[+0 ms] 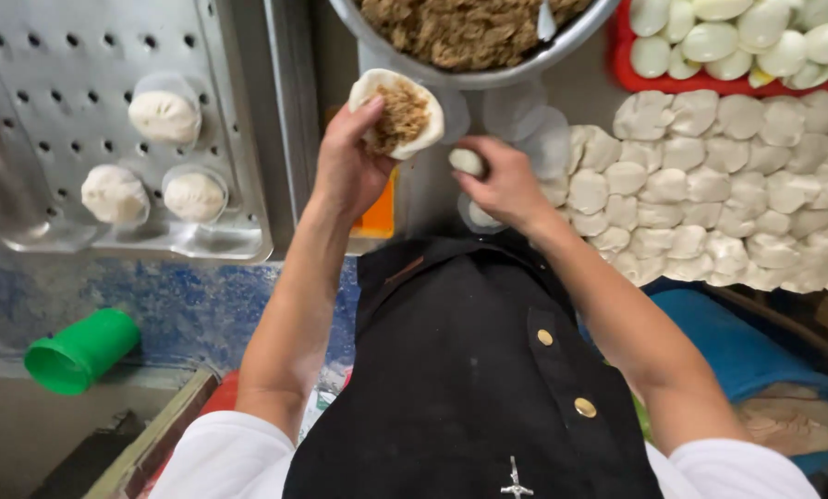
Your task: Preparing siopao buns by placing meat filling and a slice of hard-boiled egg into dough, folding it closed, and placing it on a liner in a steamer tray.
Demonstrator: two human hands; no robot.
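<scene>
Honestly, left hand (349,162) cups the filled wrapper (397,113), right hand (502,185) pinches a peeled egg (468,162); I'd press it in centered.

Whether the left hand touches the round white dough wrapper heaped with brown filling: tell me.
Touching. The head view shows the left hand cupping the round white dough wrapper, thumb pressed on its rim.

Bright, even overhead light, soft glare on the metal tray (238,139), slight blur and wide-angle stretch toward its far edges.
</scene>
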